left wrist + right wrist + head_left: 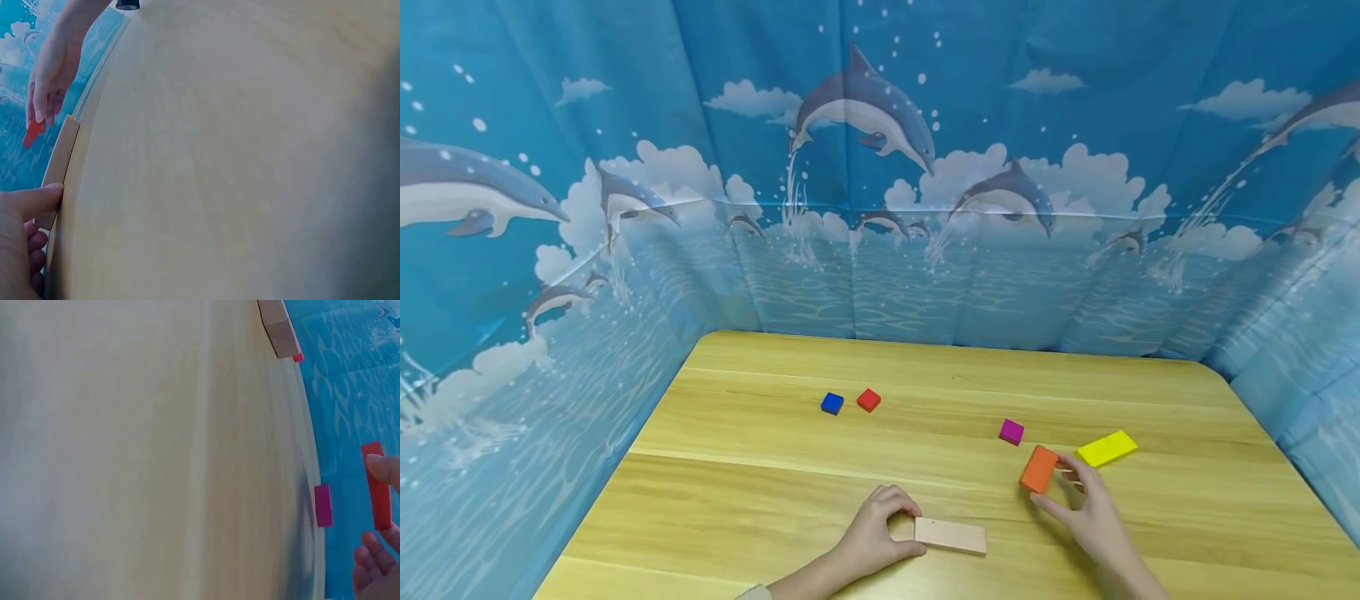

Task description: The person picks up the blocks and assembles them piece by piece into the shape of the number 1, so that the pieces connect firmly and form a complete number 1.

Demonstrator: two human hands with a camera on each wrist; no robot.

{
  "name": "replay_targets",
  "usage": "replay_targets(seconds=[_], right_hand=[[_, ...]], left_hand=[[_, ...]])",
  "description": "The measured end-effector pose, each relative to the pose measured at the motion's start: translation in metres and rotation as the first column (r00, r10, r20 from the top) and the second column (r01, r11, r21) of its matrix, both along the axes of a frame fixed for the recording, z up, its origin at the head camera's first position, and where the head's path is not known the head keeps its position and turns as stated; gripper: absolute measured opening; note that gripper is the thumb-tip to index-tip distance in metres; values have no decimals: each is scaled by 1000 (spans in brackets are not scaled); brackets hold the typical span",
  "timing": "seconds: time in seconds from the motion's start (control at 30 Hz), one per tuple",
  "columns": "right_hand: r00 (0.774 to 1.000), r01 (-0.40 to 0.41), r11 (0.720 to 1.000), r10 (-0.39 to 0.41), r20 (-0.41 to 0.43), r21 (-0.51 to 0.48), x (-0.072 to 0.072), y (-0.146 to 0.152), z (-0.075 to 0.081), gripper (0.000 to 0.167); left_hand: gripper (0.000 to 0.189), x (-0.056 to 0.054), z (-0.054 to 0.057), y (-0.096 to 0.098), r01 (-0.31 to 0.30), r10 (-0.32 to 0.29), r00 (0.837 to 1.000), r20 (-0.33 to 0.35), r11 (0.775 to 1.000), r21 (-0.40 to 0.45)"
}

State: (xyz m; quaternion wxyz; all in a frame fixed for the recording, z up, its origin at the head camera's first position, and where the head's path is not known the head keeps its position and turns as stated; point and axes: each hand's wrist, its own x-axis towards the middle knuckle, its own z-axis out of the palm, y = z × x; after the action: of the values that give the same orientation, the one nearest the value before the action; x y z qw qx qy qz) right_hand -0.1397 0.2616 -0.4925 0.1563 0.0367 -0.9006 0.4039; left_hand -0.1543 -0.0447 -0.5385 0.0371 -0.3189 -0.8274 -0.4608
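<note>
At the near middle of the table, my left hand [876, 533] pinches the left end of a plain wooden block [951, 536], thumb on the near side and fingers on the far side. In the left wrist view, the thumb lies across that wooden block [60, 153]. To the right, my right hand [1093, 512] holds an orange rectangular block [1039, 469] between thumb and fingertips. The right wrist view shows the orange block [377, 487] raised off the table, gripped at its two ends. Just beyond it lies a small purple block [1011, 432].
A yellow rectangular block [1107, 448] lies beyond the right hand. Farther left, a small blue block [832, 403] and a small red block [868, 400] sit close together. A dolphin-print curtain [880, 275] hangs along the wooden table's [737, 500] back and sides.
</note>
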Motion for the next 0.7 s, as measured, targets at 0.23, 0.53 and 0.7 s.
replay_targets(seconds=[0.23, 0.53, 0.7], right_hand=[[996, -82, 997, 82, -20, 3, -14, -16, 4, 64], [973, -224, 974, 225, -57, 18, -28, -32, -3, 65], [951, -309, 951, 309, -33, 6, -35, -41, -7, 66]], left_hand=[[32, -1, -1, 0, -2, 2, 1000, -7, 1000, 5], [32, -1, 2, 2, -7, 7, 1000, -1, 1000, -5], [32, -2, 2, 2, -13, 13, 1000, -2, 1000, -9]])
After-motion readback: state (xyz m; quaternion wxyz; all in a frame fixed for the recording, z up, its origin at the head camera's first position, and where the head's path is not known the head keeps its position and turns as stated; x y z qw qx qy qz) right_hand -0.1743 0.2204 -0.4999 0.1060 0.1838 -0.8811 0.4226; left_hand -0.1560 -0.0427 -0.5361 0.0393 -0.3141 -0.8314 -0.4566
